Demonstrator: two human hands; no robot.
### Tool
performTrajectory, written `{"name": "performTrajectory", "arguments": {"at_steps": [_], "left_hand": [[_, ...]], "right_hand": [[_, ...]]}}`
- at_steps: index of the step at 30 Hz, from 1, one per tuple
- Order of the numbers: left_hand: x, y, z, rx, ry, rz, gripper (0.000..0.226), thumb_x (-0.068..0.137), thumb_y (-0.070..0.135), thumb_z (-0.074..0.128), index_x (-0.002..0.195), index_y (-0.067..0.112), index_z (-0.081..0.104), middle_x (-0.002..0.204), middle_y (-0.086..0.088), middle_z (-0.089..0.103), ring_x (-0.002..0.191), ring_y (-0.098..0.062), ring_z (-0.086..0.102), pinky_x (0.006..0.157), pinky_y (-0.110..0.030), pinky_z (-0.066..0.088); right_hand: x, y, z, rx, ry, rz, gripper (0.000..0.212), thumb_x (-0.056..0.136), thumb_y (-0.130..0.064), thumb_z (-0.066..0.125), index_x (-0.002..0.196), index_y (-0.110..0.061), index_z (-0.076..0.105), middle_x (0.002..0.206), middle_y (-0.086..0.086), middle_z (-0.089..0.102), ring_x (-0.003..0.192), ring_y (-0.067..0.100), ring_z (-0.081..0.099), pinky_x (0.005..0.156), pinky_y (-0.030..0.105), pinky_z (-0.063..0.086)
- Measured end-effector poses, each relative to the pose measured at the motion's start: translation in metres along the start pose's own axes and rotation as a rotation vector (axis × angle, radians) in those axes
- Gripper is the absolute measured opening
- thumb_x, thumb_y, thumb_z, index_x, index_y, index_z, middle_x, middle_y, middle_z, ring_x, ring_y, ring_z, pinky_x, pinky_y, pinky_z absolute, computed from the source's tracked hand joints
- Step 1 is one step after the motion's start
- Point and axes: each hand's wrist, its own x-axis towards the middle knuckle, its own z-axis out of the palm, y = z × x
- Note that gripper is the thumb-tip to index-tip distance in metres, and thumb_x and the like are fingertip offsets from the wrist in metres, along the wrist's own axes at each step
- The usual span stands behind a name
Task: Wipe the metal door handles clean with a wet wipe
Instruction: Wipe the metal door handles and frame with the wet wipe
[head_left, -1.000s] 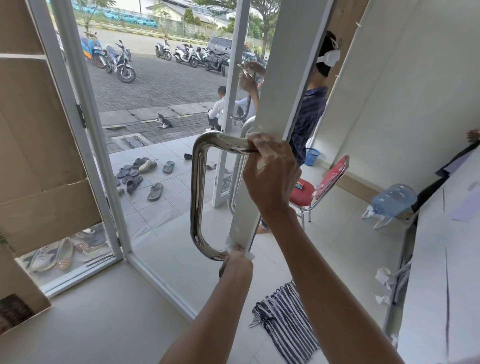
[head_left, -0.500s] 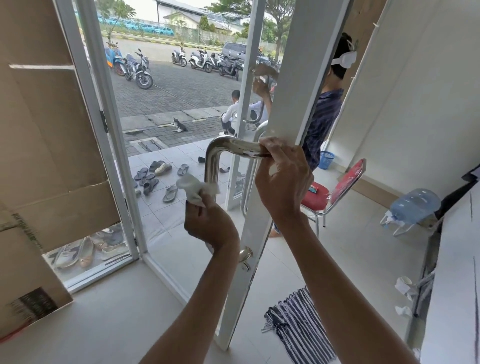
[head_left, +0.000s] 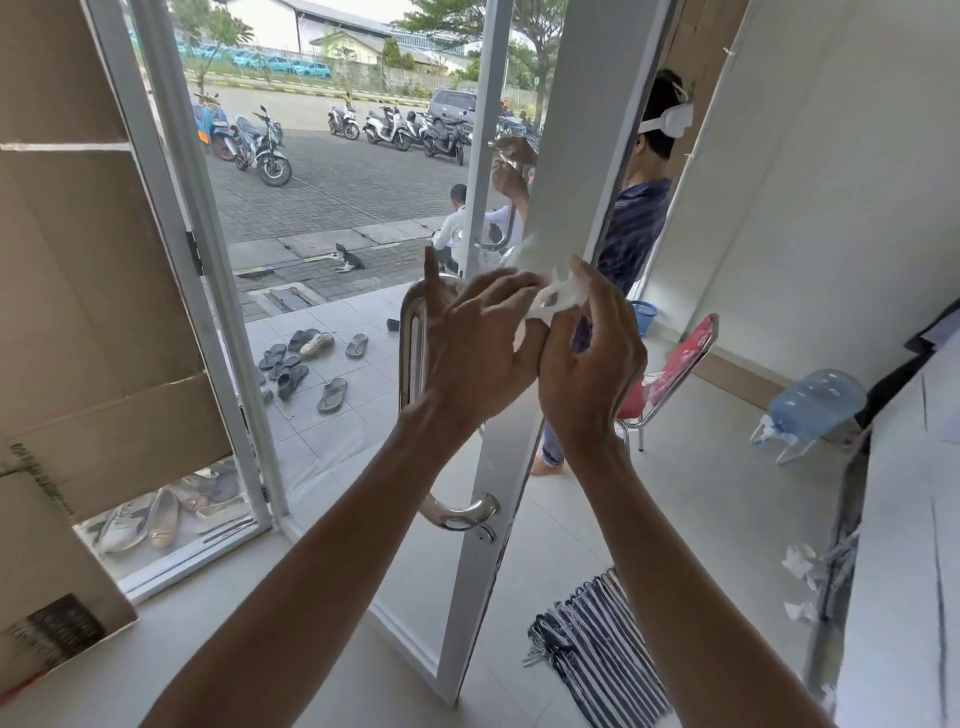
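Tiled entrance room, white-framed glass door (head_left: 566, 156) standing open onto a paved lot with parked motorbikes (head_left: 260, 150). The metal door handle (head_left: 413, 353), a chrome pull bar, stands vertical on the door's edge; its lower bend is bare and its upper bend is partly hidden behind the left hand (head_left: 467, 353). Both hands are raised just right of the handle's top, not gripping it. The wet wipe (head_left: 558, 299) is crumpled between the two hands, right of the handle's top and in front of the door stile. The right hand (head_left: 587, 374) pinches the wipe with thumb and forefinger, its other fingers fanned out. The left hand's fingers are spread, index pointing up, other fingertips on the wipe; cannot tell if it pinches. Right of the handle and beyond the door, another person (head_left: 636, 228) stands by a red chair (head_left: 680, 358). Striped cloth (head_left: 597, 660) on the floor below and right of the handle. Sandals (head_left: 301, 364) outside, left of the handle.
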Motion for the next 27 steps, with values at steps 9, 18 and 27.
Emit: {"name": "performTrajectory", "arguments": {"at_steps": [9,18,27], "left_hand": [[0.011,-0.024,-0.015,0.063,-0.105,-0.009,0.031,0.093,0.041,0.047,0.089,0.028,0.075,0.093,0.016,0.073,0.098,-0.005,0.067,0.115,-0.063,0.006],[0.016,-0.041,-0.031,0.055,-0.164,0.008,0.033,0.086,0.053,0.058,0.082,0.024,0.072,0.087,0.011,0.074,0.092,-0.010,0.069,0.118,-0.058,0.004],[0.022,-0.015,-0.022,0.036,-0.194,0.075,0.023,0.090,0.041,0.052,0.097,0.026,0.068,0.081,0.008,0.073,0.081,-0.015,0.071,0.120,-0.052,0.008]], "right_hand": [[0.001,0.005,0.000,-0.077,-0.182,-0.221,0.032,0.097,-0.033,0.054,0.103,-0.009,0.075,0.106,0.002,0.074,0.102,0.015,0.067,0.094,0.022,0.047],[0.005,0.002,0.010,-0.136,-0.106,-0.074,0.018,0.090,-0.030,0.067,0.092,-0.014,0.076,0.100,-0.003,0.074,0.099,0.012,0.063,0.094,0.027,0.045],[0.007,0.000,0.005,-0.131,-0.223,-0.008,0.019,0.090,-0.013,0.059,0.097,-0.006,0.075,0.100,0.004,0.074,0.094,0.017,0.067,0.088,0.015,0.042]]}}
